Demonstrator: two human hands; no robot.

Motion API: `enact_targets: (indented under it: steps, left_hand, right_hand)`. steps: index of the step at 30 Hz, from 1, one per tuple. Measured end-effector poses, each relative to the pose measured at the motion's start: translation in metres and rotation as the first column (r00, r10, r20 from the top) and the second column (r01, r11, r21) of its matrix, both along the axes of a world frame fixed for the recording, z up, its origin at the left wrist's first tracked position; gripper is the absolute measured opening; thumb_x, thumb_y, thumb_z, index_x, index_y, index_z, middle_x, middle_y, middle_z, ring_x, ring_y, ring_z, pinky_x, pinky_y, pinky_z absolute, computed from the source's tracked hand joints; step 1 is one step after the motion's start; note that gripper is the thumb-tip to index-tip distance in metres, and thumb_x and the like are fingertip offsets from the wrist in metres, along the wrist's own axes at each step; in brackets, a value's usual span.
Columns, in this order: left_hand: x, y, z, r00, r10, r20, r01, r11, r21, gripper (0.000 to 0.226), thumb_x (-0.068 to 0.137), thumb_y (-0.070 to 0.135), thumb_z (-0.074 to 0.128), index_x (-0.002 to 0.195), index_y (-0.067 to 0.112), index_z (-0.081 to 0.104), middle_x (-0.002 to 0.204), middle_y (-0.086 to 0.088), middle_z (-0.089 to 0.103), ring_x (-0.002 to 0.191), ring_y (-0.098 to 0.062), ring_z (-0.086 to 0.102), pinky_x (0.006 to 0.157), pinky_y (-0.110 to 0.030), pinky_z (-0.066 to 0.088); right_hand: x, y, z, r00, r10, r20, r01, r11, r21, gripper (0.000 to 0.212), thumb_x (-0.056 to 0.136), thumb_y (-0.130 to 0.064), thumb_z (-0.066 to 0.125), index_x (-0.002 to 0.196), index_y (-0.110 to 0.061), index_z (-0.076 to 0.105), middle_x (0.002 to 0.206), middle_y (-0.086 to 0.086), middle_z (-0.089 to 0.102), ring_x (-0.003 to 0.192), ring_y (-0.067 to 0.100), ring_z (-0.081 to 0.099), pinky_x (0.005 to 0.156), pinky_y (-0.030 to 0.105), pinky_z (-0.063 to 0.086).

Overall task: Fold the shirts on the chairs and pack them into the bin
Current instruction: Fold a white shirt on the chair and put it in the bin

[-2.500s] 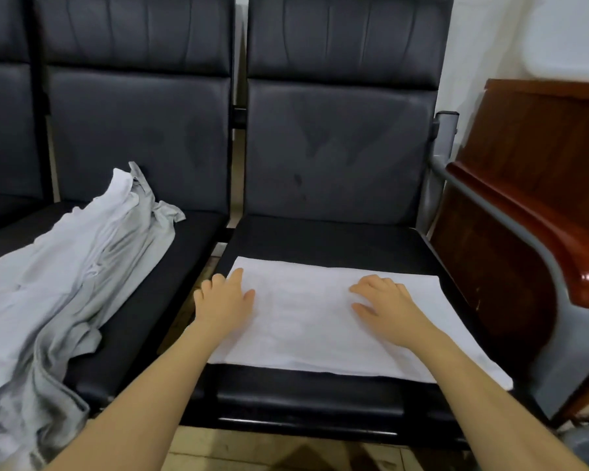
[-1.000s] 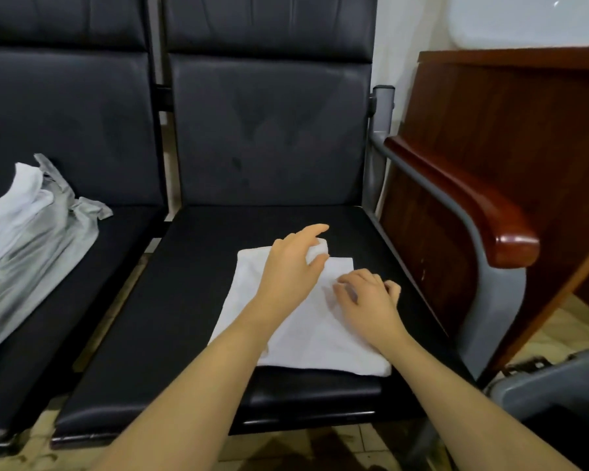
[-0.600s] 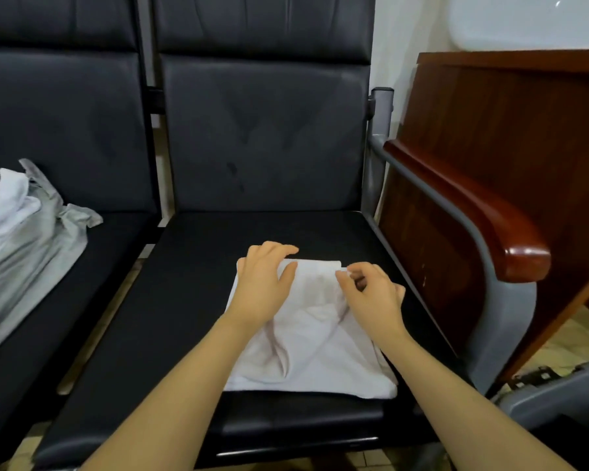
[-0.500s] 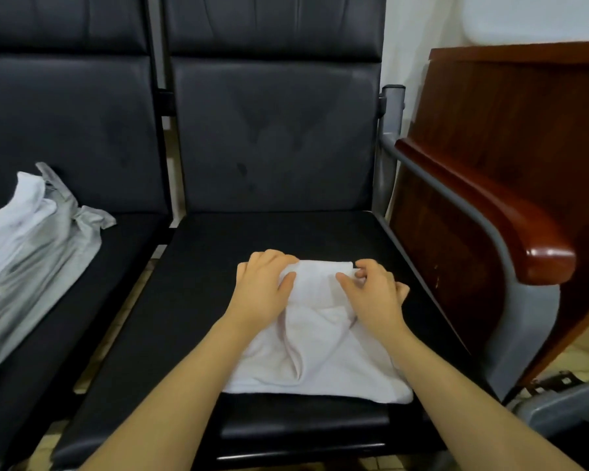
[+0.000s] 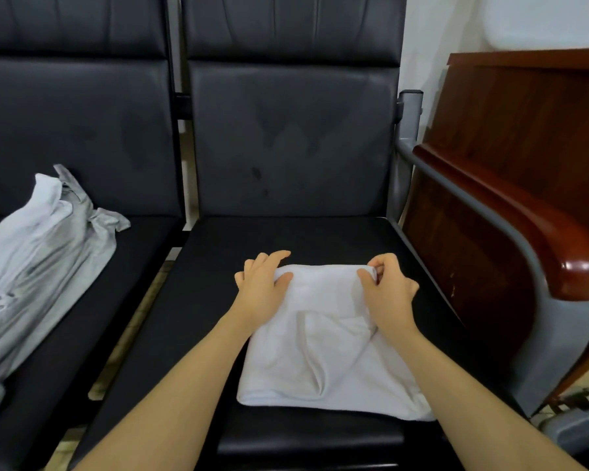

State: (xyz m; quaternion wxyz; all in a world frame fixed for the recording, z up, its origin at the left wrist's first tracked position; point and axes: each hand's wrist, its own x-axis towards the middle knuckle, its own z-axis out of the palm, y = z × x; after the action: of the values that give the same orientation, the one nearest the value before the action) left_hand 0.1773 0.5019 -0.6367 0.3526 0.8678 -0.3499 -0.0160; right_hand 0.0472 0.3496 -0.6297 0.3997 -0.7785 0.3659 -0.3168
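Both far corners of the white shirt [image 5: 323, 338] are held: its far left corner is gripped between thumb and fingers by the left hand [image 5: 261, 287], and its far right corner is pinched by the right hand [image 5: 388, 294], whose fingers are curled round the fabric edge. The shirt lies folded on the seat of the right-hand black chair [image 5: 286, 239], with a crease running down its middle. The fingertips of both hands are partly hidden behind the raised far edge of the cloth, and the shirt's near right corner is covered by the right forearm. No writing or label can be made out on the shirt or the chairs. Both arms are stretched forward, palms turned down, wrists roughly level. A heap of unfolded pale shirts [image 5: 38, 266] is draped over the left-hand chair [image 5: 82, 130] and is cut off by the frame's left edge. A wooden armrest [image 5: 524, 229] stands just beside the right-hand chair. A grey bin edge [image 5: 578, 433] is barely seen at the lower right corner.
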Motion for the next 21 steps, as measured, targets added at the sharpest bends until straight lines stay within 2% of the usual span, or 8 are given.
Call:
enact_targets:
  steps: [3, 6, 8, 10, 12, 16, 18, 21]
  left_hand:
    - [-0.004, -0.004, 0.004, 1.000, 0.000, 0.020, 0.002, 0.994, -0.106, 0.037, 0.100, 0.024, 0.042, 0.136, 0.029, 0.042, 0.109, 0.009, 0.045, 0.108, -0.012, 0.034, 0.089, -0.024, 0.018]
    - [-0.014, -0.008, 0.003, 0.926, 0.034, 0.376, -0.016, 0.999, -0.049, 0.036, 0.093, 0.022, 0.056, 0.129, 0.022, 0.052, 0.112, -0.001, 0.045, 0.102, -0.019, 0.037, 0.088, -0.029, 0.024]
    - [-0.021, -0.012, -0.002, 0.853, -0.100, 0.512, 0.108, 0.994, 0.014, 0.028, 0.089, 0.026, 0.057, 0.117, 0.021, 0.060, 0.115, -0.003, 0.050, 0.103, -0.024, 0.046, 0.086, -0.031, 0.027]
    - [-0.026, -0.014, -0.005, 0.859, -0.257, 0.444, 0.210, 0.966, 0.152, 0.032, 0.096, 0.035, 0.041, 0.119, 0.025, 0.061, 0.125, 0.004, 0.054, 0.116, -0.021, 0.048, 0.094, -0.029, 0.024]
    - [-0.023, -0.014, -0.012, 0.913, -0.284, 0.294, 0.207, 0.941, 0.267, 0.039, 0.102, 0.038, 0.028, 0.137, 0.034, 0.046, 0.146, 0.016, 0.039, 0.137, -0.009, 0.030, 0.105, -0.022, 0.012]
    - [-0.019, -0.011, -0.013, 0.944, -0.320, 0.084, 0.274, 0.898, 0.345, 0.043, 0.103, 0.039, 0.019, 0.146, 0.040, 0.026, 0.156, 0.020, 0.012, 0.145, -0.004, 0.002, 0.116, -0.024, 0.001]
    - [-0.019, -0.010, -0.011, 0.939, -0.340, 0.049, 0.299, 0.881, 0.366, 0.044, 0.103, 0.040, 0.018, 0.147, 0.041, 0.023, 0.156, 0.020, 0.009, 0.145, -0.005, -0.002, 0.117, -0.027, -0.001]
    - [-0.019, -0.010, -0.010, 0.935, -0.351, 0.053, 0.307, 0.873, 0.378, 0.044, 0.103, 0.039, 0.018, 0.147, 0.041, 0.021, 0.157, 0.019, 0.007, 0.145, -0.005, -0.004, 0.117, -0.027, -0.002]
  right_hand:
    - [-0.003, -0.005, -0.001, 0.998, -0.054, 0.035, 0.055, 0.998, -0.027, 0.005, 0.095, -0.021, 0.054, 0.098, -0.021, 0.050, 0.086, -0.007, 0.052, 0.106, 0.021, 0.041, 0.081, 0.030, 0.031]
    - [-0.004, -0.010, -0.007, 0.994, -0.089, -0.067, 0.081, 0.991, -0.105, 0.004, 0.095, -0.021, 0.054, 0.094, -0.021, 0.050, 0.088, -0.004, 0.056, 0.096, 0.020, 0.050, 0.086, 0.027, 0.027]
    - [-0.003, -0.012, -0.009, 0.989, -0.098, -0.114, 0.082, 0.987, -0.134, 0.004, 0.095, -0.019, 0.054, 0.094, -0.020, 0.050, 0.089, -0.002, 0.058, 0.089, 0.017, 0.051, 0.089, 0.026, 0.026]
    - [-0.002, -0.014, -0.008, 0.991, -0.108, -0.084, 0.098, 0.988, -0.117, 0.002, 0.095, -0.017, 0.053, 0.096, -0.019, 0.052, 0.096, 0.001, 0.060, 0.092, 0.018, 0.051, 0.093, 0.032, 0.037]
    - [-0.002, -0.016, -0.008, 0.990, -0.134, -0.041, 0.129, 0.985, -0.118, 0.005, 0.096, -0.016, 0.051, 0.099, -0.017, 0.054, 0.101, 0.004, 0.059, 0.098, 0.024, 0.053, 0.087, 0.037, 0.045]
    - [-0.005, -0.022, -0.013, 0.957, -0.226, -0.180, 0.181, 0.954, -0.240, 0.011, 0.096, -0.012, 0.049, 0.105, -0.013, 0.056, 0.105, 0.007, 0.059, 0.093, 0.024, 0.052, 0.083, 0.033, 0.035]
    - [-0.005, -0.022, -0.013, 0.931, -0.254, -0.262, 0.167, 0.935, -0.312, 0.022, 0.096, -0.013, 0.051, 0.117, -0.013, 0.056, 0.118, 0.008, 0.056, 0.106, 0.025, 0.050, 0.092, 0.035, 0.032]
    - [-0.002, -0.013, -0.005, 0.978, -0.108, -0.179, 0.031, 0.922, -0.386, 0.032, 0.095, -0.018, 0.053, 0.127, -0.020, 0.053, 0.131, 0.003, 0.047, 0.122, 0.019, 0.041, 0.102, 0.031, 0.029]
